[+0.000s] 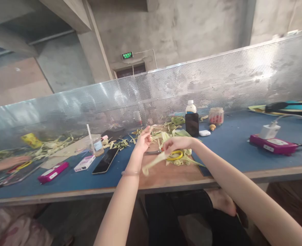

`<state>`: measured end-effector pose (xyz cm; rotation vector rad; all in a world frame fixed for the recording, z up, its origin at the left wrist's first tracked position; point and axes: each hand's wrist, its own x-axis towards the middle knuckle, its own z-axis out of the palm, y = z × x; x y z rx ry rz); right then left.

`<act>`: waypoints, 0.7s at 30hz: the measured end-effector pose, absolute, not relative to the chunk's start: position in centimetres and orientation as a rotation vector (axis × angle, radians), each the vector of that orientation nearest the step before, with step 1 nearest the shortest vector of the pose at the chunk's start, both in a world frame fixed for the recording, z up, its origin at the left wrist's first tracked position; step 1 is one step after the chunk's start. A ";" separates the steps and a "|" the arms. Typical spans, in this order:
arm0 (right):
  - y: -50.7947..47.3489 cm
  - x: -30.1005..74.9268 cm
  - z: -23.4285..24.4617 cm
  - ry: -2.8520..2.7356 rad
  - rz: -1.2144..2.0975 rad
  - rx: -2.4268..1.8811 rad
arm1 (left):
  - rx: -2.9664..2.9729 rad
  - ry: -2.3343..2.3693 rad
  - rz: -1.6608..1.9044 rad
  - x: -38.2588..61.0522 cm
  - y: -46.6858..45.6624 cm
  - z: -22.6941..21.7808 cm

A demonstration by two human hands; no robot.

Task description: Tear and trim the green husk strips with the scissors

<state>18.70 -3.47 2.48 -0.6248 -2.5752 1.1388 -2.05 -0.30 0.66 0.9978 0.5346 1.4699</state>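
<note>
My left hand [143, 138] is raised over a wooden board [166, 176], fingers pinched on pale leaf strips [157, 135]. My right hand [175, 143] is closed on a long pale green leaf strip [153, 164] that hangs down to the left. Under my right hand lie scissors with yellow handles [175, 156], and a heap of green leaf pieces [181, 160].
A perforated metal screen [217, 82] backs the blue table [233, 143]. A dark phone [192, 124] stands against a white bottle [191, 107], with a jar [216, 115]. Another phone [106, 160], a plastic cup [95, 144] and pink boxes [52, 172] lie left. Another person's hand [9, 161] is far left. A charger [272, 143] is right.
</note>
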 end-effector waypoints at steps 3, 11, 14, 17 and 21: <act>-2.0 19.8 2.6 -2.147 0.924 -0.837 | 0.932 0.489 1.553 -2.5 -0.3 0.9; 0.4 19.9 0.2 -1.728 0.241 -1.403 | 0.936 0.362 1.427 -3.0 -0.7 1.1; -0.1 19.0 0.3 -1.818 -0.039 -1.240 | 1.002 0.331 1.217 -2.6 -1.3 1.1; -0.7 18.2 0.8 -2.044 -0.001 -1.058 | 1.051 0.351 1.093 -2.1 -1.8 1.1; -1.1 18.3 0.8 -2.312 0.104 -1.193 | 1.050 0.384 1.130 -2.1 -1.9 1.2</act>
